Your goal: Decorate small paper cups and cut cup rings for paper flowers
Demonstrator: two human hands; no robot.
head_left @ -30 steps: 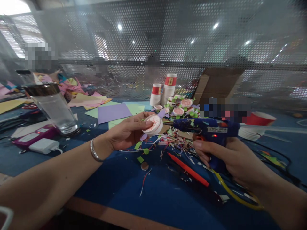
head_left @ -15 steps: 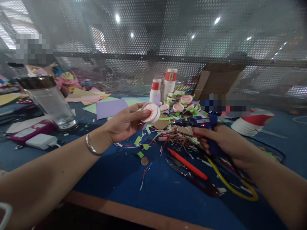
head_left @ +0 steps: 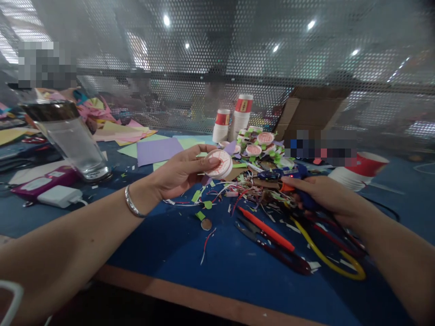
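Note:
Between thumb and fingers, my left hand [head_left: 185, 170] holds up a round white disc [head_left: 220, 165] with red marks on its face. A purple scrap sticks out behind the disc. My right hand [head_left: 319, 194] is wrapped round a blue glue gun [head_left: 288, 173] with an orange trigger, its nozzle pointing left toward the disc but apart from it. Beyond them is a heap of similar discs [head_left: 265, 138] with green paper bits. Below the gun lie paper and wire scraps [head_left: 251, 192], a red-orange pen [head_left: 267, 230] and dark-handled scissors [head_left: 288, 259].
Stacks of paper cups [head_left: 242, 118] stand at the back, with another cup stack [head_left: 360, 172] lying at right. A glass bottle [head_left: 73, 145], a purple power strip [head_left: 44, 183] and coloured paper sheets [head_left: 158, 151] occupy the left. A cardboard box [head_left: 307, 108] leans against the perforated screen.
The disc in my left hand has shifted slightly right and down. My right hand still grips the glue gun, whose nozzle now sits a little further right.

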